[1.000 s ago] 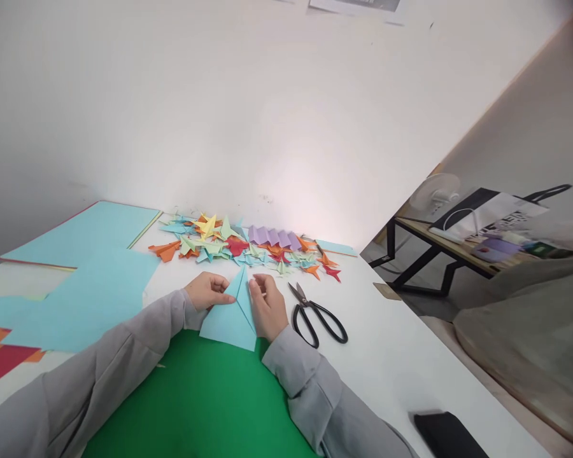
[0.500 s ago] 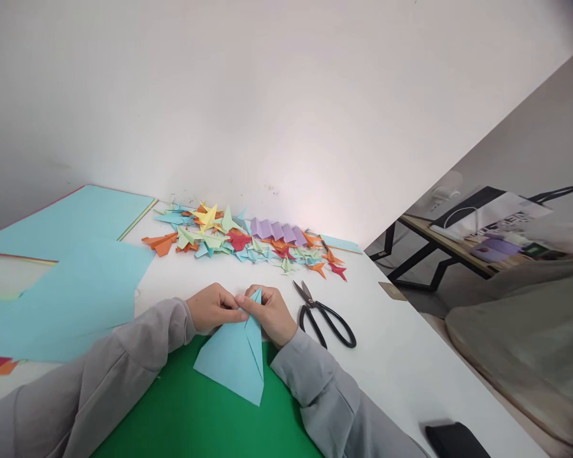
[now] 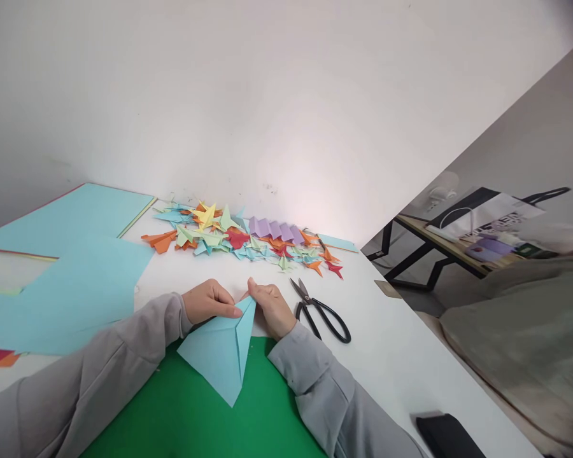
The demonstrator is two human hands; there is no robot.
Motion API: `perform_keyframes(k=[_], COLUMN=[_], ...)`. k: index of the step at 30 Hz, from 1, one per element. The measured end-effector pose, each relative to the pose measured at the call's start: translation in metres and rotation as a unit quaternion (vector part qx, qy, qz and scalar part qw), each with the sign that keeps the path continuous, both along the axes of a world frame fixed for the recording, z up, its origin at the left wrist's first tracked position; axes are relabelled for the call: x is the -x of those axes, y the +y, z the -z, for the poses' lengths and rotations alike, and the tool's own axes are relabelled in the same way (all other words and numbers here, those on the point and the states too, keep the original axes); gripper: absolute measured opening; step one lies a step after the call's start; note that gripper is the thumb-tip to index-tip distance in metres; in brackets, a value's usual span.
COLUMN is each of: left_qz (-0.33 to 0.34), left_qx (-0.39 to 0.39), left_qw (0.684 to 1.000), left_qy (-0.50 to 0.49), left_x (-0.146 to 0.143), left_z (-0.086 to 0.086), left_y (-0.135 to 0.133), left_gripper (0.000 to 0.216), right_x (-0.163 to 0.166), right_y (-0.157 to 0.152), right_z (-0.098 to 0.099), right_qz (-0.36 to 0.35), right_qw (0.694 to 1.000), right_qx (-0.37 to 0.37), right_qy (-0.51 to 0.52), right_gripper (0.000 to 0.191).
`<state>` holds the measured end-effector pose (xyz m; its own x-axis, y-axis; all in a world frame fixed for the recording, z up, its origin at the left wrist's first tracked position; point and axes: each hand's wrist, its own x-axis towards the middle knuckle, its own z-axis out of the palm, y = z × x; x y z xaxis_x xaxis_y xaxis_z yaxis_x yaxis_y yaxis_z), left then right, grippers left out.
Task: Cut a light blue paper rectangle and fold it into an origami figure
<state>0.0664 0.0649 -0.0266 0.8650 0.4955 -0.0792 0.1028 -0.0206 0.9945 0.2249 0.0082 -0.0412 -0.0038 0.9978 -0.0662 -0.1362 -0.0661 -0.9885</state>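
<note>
A light blue sheet of folded paper (image 3: 212, 350) hangs from both my hands above a green mat (image 3: 191, 420). It narrows to a point at the top, and a folded flap runs down its right part. My left hand (image 3: 209, 302) pinches the upper left side, thumb lying across the front. At the tip, my right hand (image 3: 271, 308) grips the paper between thumb and fingers; some fingertips are hidden behind it. Black-handled scissors (image 3: 318, 312) lie with blades partly apart just right of my right hand.
Many small folded paper planes (image 3: 210, 238) in mixed colours lie along the wall, with a pleated purple paper strip (image 3: 277, 229) among them. Large blue sheets (image 3: 90, 273) cover the left side. A black flat object (image 3: 446, 436) rests at the front right. Beyond stands another table (image 3: 420, 230) with bags.
The folded paper has swung its lower end to the left and turned slightly. My right thumb has moved up to the paper's tip, and my hands are a little further apart.
</note>
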Motion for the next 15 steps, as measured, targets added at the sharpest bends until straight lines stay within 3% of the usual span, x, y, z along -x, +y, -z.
perform_keyframes(k=[8, 15], left_qz=[-0.002, -0.014], left_qx=[0.029, -0.04], left_qw=[1.0, 0.999], left_qy=[-0.009, 0.031], left_x=[0.0016, -0.0012], left_z=[0.0012, 0.0014], left_y=[0.0006, 0.0001], left_gripper=[0.04, 0.044], right_x=[0.0009, -0.0016], right_y=[0.0003, -0.0006], right_z=[0.0004, 0.0063], right_qz=[0.009, -0.035], right_qw=[0.999, 0.997], right_qx=[-0.017, -0.029], right_qy=[-0.044, -0.07], right_gripper=[0.059, 0.053])
